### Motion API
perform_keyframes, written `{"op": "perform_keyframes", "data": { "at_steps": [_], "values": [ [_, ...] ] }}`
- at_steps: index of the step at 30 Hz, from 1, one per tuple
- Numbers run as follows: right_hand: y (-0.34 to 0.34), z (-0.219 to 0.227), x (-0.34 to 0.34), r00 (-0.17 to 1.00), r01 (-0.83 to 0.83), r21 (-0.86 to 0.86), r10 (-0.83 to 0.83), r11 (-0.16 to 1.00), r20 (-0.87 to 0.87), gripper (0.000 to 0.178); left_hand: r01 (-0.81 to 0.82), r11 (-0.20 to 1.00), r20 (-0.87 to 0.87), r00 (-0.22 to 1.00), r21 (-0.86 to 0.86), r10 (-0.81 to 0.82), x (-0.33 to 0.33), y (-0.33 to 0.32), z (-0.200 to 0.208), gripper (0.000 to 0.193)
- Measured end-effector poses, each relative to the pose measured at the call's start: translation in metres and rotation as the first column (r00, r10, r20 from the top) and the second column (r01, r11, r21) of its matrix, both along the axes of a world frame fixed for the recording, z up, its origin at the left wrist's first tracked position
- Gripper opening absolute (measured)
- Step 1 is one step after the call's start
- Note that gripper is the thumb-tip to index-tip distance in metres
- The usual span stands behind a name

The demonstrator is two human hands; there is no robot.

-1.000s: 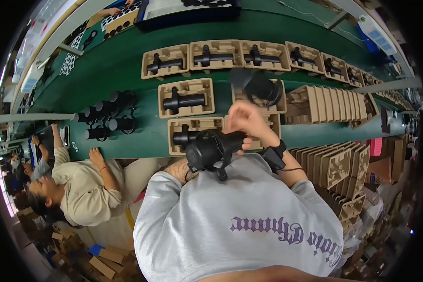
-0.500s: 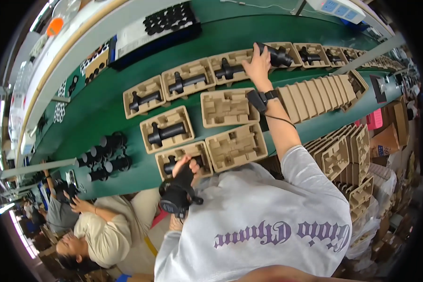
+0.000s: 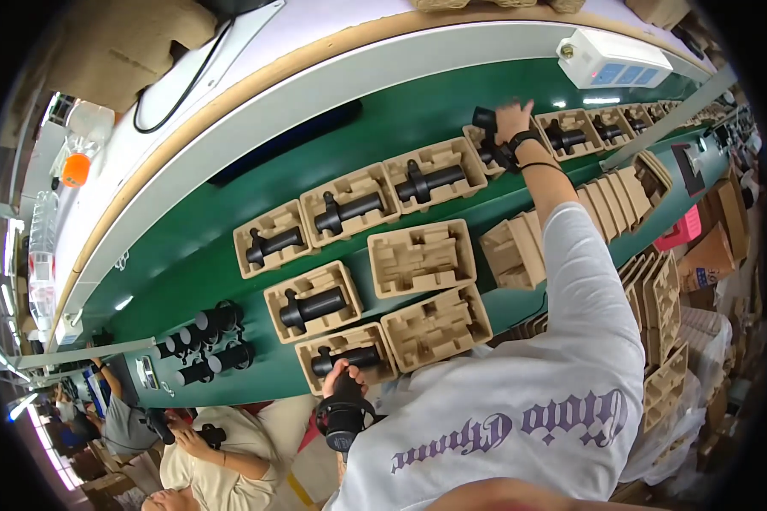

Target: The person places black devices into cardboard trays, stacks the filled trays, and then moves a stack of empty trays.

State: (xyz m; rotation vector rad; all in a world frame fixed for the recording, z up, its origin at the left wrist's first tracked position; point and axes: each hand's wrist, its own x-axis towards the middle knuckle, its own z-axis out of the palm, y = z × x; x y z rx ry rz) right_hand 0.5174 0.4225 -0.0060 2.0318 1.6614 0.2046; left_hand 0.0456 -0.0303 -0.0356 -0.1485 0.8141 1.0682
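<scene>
From here I see the left hand [image 3: 336, 375] closed round a black device [image 3: 346, 417] by the chest; the right hand [image 3: 513, 121] is over the far row beside a black cylinder [image 3: 484, 117] — gripping it or not, I can't tell. Black parts [image 3: 349, 213] already sit in many trays — two nearer trays [image 3: 422, 255] remain without one

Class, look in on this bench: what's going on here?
One person's left hand grips a black device near the body. The right hand reaches to the back row of trays, at another black part; its grip is unclear. Several trays hold black tubes; more black items sit on the green bench. A co-worker at left also holds something black.
</scene>
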Motion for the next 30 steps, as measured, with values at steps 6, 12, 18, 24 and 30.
{"op": "perform_keyframes", "data": {
  "at_steps": [6,12,18,24,30],
  "values": [
    [0.002,0.009,-0.004,0.918,-0.25,0.351,0.336,0.902,-0.21,0.063,-0.051,0.998,-0.055,0.997,0.029,0.052,-0.003,0.021,0.007,0.014],
    [-0.057,0.126,-0.027,0.605,0.06,0.676,0.512,0.734,-0.61,0.062,-0.012,1.0,0.017,1.0,-0.026,0.013,-0.012,0.047,0.002,0.014],
    [-0.192,0.086,-0.152,-0.41,0.54,0.127,0.392,0.832,-0.824,0.071,0.085,0.996,0.101,0.991,0.021,-0.086,0.012,0.078,0.015,0.014],
    [-0.272,-0.045,-0.193,-0.163,0.641,0.128,0.298,0.757,-0.941,0.051,0.146,0.986,0.098,0.983,0.084,-0.154,0.019,0.063,0.032,0.013],
    [-0.264,-0.054,-0.188,0.373,0.101,0.585,0.514,0.805,-0.772,0.045,0.169,0.974,0.186,0.963,0.149,-0.195,-0.026,0.04,0.001,0.015]
  ]
}}
